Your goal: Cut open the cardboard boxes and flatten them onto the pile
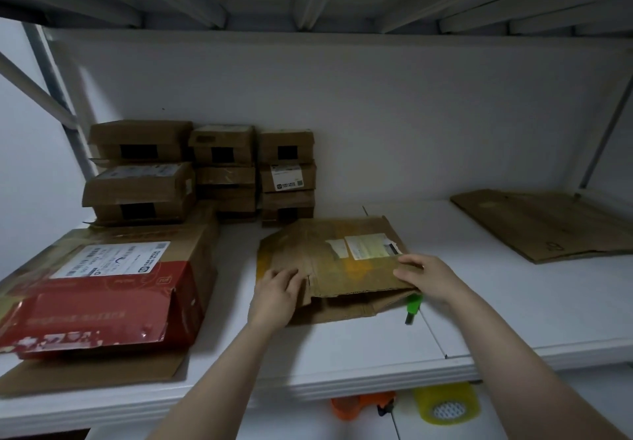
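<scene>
While box (342, 261) lies half-collapsed mid-shelf (513, 319), left hand (274, 295) presses straight fingers on left flaps to crush folds. Right hand (424, 278) pinches right edge, steadying. Green cutter (412, 307) beneath right hand: held or lying, cannot tell. Pile (548, 223) waits far right.

One head-worn camera looks forward and down, close over the white shelf (359, 347).
</scene>
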